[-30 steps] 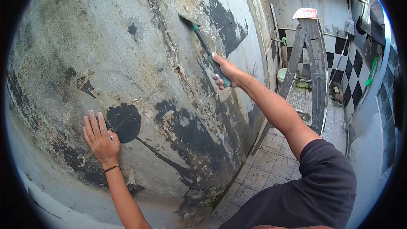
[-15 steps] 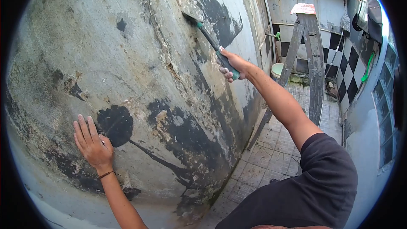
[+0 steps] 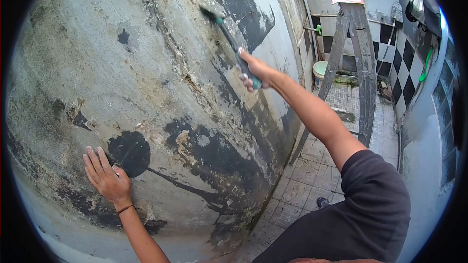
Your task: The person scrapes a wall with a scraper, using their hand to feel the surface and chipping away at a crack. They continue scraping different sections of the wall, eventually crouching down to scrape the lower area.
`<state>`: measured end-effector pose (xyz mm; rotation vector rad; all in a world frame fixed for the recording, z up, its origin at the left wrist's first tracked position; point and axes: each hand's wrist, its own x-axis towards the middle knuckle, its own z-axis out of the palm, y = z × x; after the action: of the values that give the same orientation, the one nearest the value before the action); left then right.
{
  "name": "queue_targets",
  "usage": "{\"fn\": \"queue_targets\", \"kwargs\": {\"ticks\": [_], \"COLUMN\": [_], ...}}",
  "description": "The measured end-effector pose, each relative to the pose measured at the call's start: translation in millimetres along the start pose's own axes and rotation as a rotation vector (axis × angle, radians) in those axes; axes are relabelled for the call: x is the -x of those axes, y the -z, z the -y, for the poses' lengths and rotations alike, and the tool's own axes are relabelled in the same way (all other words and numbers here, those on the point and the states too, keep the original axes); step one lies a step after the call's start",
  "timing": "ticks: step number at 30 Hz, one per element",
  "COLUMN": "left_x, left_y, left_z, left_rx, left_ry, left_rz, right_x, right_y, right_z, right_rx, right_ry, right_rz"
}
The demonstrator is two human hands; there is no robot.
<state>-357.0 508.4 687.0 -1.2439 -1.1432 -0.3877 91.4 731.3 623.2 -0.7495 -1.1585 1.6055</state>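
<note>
My left grip (image 3: 107,179) lay flat against the stained wall (image 3: 122,80), fingers extended, holding nothing, just beside a round dark patch (image 3: 129,155). Higher up, the scraper (image 3: 228,35), blurred, angled down into my right grip (image 3: 254,72), which was curled firmly around its handle. Farther right stood a ladder (image 3: 364,68).

Likely a home's narrow utility yard, hard to be sure with the warped edges: peeling wall (image 3: 146,87), checkered tiles (image 3: 404,63), mop (image 3: 397,13), bucket (image 3: 319,76), stepladder (image 3: 361,44).
</note>
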Motion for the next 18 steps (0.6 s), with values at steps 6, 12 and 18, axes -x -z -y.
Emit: {"fn": "queue_targets", "kwargs": {"ticks": [6, 12, 18], "left_x": [-0.2, 0.4, -2.3], "left_y": [-0.7, -3.6, -1.1], "left_z": [0.1, 1.6, -0.7], "left_rx": [-0.018, -0.038, -0.109], "left_ry": [-0.004, -0.023, -0.106], "left_rz": [-0.001, -0.010, 0.001], "right_x": [-26.2, 22.5, -22.5], "right_y": [13.7, 34.1, 49.1], "right_z": [41.8, -101.4, -111.4], "right_rx": [-0.099, -0.181, -0.437], "right_ry": [0.016, -0.134, -0.093], "right_rz": [-0.055, -0.009, -0.098]}}
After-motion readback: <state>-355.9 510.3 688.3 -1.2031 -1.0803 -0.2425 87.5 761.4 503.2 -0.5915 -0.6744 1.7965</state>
